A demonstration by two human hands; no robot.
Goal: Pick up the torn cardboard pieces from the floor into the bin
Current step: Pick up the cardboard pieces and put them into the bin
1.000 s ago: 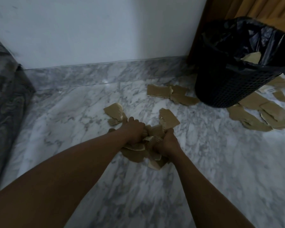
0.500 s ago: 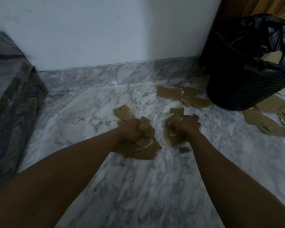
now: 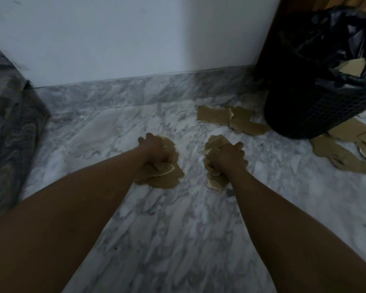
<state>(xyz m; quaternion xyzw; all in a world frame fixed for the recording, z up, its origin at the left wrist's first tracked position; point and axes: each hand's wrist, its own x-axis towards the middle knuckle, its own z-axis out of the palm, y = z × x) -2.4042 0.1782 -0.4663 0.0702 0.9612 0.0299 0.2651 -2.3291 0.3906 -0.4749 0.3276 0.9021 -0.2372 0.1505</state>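
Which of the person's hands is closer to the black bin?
The right. The right hand grips cardboard pieces a short way left of the bin; the left hand grips another bunch farther left.

The bin [image 3: 304,115], at two o'clock, is cut off by the top and right edges. Its liner hides most of a cardboard scrap [image 3: 351,67] inside. Floor pieces [image 3: 342,161] at three o'clock run off the right edge and under the bin's base. The left hand [image 3: 154,150] buries its fingertips in the left bundle [image 3: 165,178], and the right hand [image 3: 228,158] does the same in the right bundle [image 3: 215,142]. At nine o'clock a dark patterned object [image 3: 11,127] is blurred and cropped.
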